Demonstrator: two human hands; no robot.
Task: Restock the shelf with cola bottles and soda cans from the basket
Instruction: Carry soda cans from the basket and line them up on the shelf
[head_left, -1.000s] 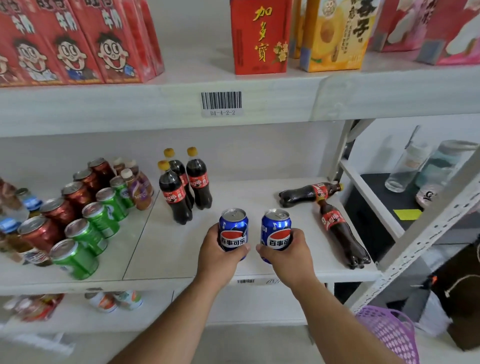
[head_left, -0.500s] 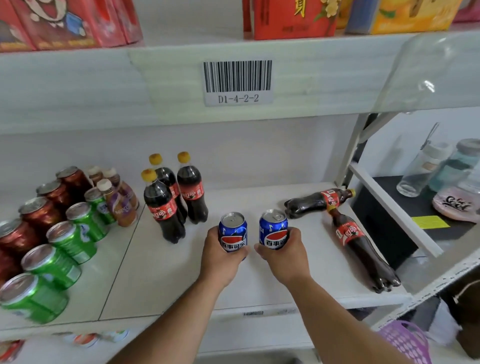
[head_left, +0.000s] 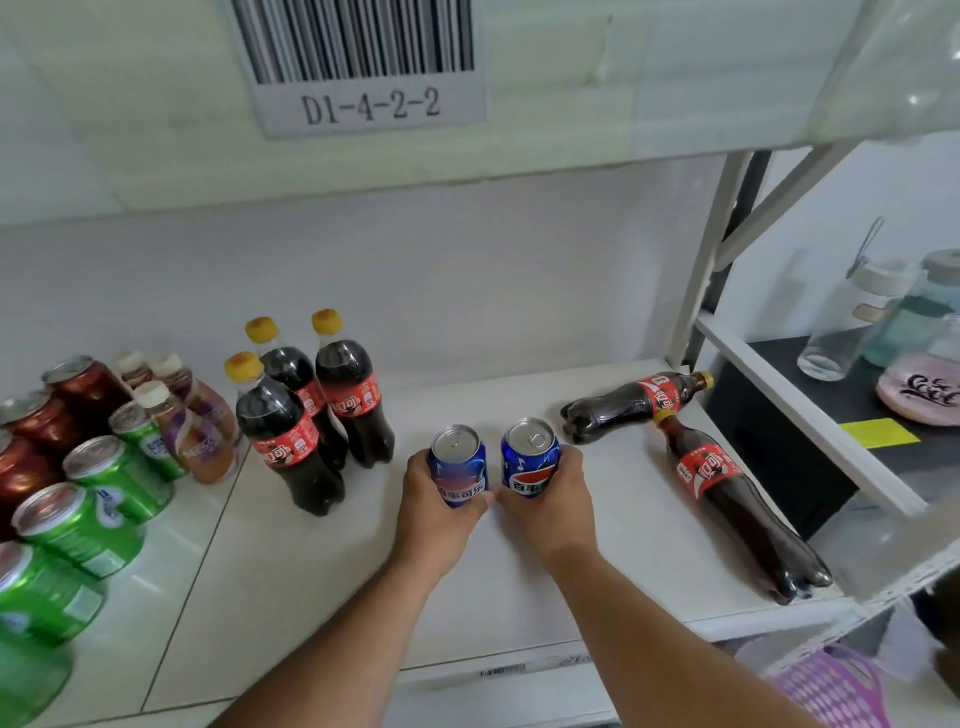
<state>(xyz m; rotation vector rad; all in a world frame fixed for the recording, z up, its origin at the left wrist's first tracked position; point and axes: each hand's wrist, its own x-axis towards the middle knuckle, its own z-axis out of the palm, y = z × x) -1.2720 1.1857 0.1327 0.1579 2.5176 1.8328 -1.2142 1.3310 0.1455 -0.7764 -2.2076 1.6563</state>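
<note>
My left hand (head_left: 434, 512) grips a blue Pepsi can (head_left: 457, 462) and my right hand (head_left: 553, 501) grips a second blue Pepsi can (head_left: 529, 460). Both cans are upright, side by side, over the middle of the white shelf (head_left: 519, 587). Three cola bottles (head_left: 311, 410) with yellow caps stand just left of the cans. Two more cola bottles lie on their sides to the right: one (head_left: 631, 405) further back, one (head_left: 727, 499) pointing toward the front edge. The purple basket (head_left: 831, 686) shows at the lower right, below the shelf.
Green cans (head_left: 93, 514), red cans (head_left: 47, 421) and small brown drink bottles (head_left: 192, 426) fill the shelf's left side. The upper shelf edge with a barcode label (head_left: 371, 65) hangs close overhead. A side rack at right holds clear bottles (head_left: 852, 317).
My head has moved closer and lower to the shelf. Both hands have carried the cans further in over the shelf, still side by side.
</note>
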